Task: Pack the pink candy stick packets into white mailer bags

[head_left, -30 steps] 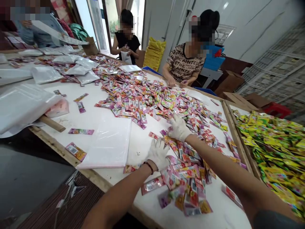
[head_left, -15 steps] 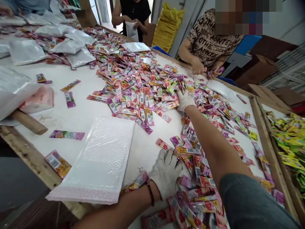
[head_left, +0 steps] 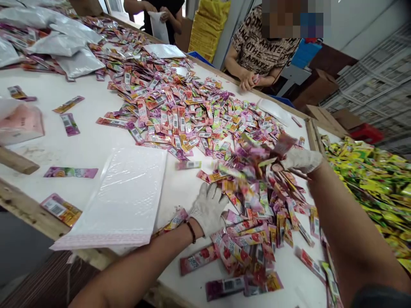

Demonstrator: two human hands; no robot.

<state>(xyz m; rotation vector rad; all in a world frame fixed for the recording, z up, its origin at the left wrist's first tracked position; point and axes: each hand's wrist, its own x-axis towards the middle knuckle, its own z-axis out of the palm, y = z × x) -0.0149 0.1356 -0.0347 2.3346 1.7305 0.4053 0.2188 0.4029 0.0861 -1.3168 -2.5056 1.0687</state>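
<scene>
My left hand (head_left: pixel 210 209), in a white glove, lies with its fingers stretched out at the left edge of a heap of stick sachets (head_left: pixel 240 239). My right hand (head_left: pixel 300 160), gloved too, is at the right among a bunch of sachets (head_left: pixel 253 167) smeared by motion. Sachets cover part of its fingers, so I cannot see whether they grip any. Left of my left hand, a white bubble mailer (head_left: pixel 128 196) lies flat, its pink-edged end over the table's front edge. A few sachets lie between the mailer and my left wrist.
A large pile of sachets (head_left: pixel 180 115) covers the middle of the white table. Filled white mailers (head_left: pixel 77 62) lie at the far left. Yellow-green packets (head_left: pixel 369 184) fill the section beyond the wooden divider (head_left: pixel 314 132). Two people stand across the table; one holds a white mailer (head_left: pixel 159 28).
My right hand has moved right and nearer from the big pile, sweeping sachets along. My left hand remains beside the near heap, its fingers spread. The view has shifted slightly right.
</scene>
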